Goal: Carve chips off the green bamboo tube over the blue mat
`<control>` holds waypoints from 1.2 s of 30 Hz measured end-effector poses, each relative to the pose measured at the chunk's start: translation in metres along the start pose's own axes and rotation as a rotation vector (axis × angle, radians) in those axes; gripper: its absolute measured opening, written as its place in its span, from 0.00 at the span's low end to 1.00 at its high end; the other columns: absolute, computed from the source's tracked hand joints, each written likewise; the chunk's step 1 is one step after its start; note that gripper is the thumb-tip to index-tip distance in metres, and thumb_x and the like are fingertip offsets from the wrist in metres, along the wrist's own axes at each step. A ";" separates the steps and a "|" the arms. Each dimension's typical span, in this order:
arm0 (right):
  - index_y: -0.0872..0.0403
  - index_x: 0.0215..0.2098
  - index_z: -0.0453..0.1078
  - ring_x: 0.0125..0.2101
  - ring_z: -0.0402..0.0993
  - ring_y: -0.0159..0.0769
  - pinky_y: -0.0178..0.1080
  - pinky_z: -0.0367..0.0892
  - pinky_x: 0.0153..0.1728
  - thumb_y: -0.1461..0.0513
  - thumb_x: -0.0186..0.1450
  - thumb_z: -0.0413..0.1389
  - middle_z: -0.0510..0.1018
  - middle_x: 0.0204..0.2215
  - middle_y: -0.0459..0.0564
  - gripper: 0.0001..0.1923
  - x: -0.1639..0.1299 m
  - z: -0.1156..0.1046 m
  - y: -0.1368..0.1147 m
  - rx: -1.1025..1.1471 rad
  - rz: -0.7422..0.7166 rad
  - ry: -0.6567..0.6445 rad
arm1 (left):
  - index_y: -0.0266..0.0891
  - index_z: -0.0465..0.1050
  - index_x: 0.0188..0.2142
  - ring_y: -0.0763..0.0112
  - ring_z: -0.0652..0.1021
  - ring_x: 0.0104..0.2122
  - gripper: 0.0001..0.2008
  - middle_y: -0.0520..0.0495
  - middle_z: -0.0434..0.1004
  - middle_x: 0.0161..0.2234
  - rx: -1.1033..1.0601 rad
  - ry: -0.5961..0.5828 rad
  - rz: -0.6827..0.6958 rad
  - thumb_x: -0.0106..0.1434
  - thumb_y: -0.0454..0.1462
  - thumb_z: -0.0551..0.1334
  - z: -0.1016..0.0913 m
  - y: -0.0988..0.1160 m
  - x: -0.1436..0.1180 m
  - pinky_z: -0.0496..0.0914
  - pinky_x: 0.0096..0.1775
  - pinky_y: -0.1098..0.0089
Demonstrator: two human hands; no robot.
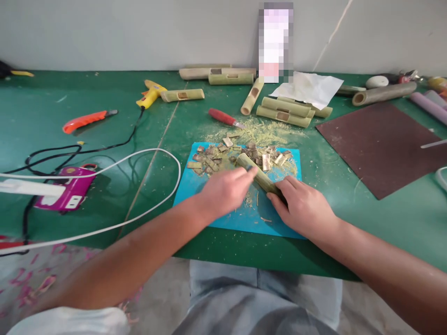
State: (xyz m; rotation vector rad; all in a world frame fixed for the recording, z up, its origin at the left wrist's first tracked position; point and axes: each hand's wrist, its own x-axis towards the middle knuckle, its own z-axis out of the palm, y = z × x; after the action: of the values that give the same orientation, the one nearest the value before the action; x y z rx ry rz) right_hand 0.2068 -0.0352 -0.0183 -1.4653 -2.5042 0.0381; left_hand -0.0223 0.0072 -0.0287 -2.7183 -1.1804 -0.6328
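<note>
Over a blue mat, a green bamboo tube lies slanted, its far end pointing up and left. My right hand is closed round the near end of the tube. At its upper part, my left hand is closed against the tube, and a small dark blade-like tip shows at its fingers; the rest of that tool is hidden. Cut bamboo chips and pale shavings lie on the mat just beyond both hands. Past them rests a red-handled knife among yellowish sawdust.
Several notched bamboo tubes lie at the back near white paper. At left are a yellow glue gun, an orange cutter, a purple power strip and looping cables. A brown board lies at right.
</note>
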 end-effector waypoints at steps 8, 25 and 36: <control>0.56 0.31 0.68 0.27 0.67 0.33 0.37 0.55 0.26 0.56 0.71 0.48 0.73 0.29 0.50 0.15 -0.001 -0.001 0.000 0.008 0.007 -0.018 | 0.33 0.75 0.53 0.73 0.74 0.24 0.18 0.47 0.77 0.28 -0.023 0.020 -0.016 0.72 0.34 0.50 0.004 -0.004 0.003 0.64 0.25 0.73; 0.56 0.31 0.68 0.26 0.67 0.33 0.36 0.55 0.26 0.56 0.69 0.51 0.72 0.27 0.49 0.13 -0.001 -0.001 -0.001 0.008 -0.003 0.005 | 0.36 0.74 0.55 0.75 0.74 0.25 0.19 0.48 0.75 0.27 -0.043 -0.067 0.007 0.74 0.35 0.48 -0.002 0.008 0.001 0.64 0.25 0.75; 0.56 0.31 0.68 0.26 0.68 0.32 0.36 0.55 0.26 0.56 0.69 0.52 0.72 0.28 0.49 0.14 0.000 0.000 -0.001 0.028 0.013 0.001 | 0.35 0.76 0.52 0.73 0.74 0.26 0.18 0.47 0.74 0.27 -0.020 0.049 -0.115 0.74 0.36 0.49 -0.005 0.004 0.001 0.64 0.26 0.74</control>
State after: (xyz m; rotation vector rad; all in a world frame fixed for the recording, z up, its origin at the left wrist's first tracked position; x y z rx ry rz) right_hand 0.2061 -0.0359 -0.0185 -1.4707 -2.4830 0.0751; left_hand -0.0204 0.0032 -0.0235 -2.6494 -1.3339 -0.7243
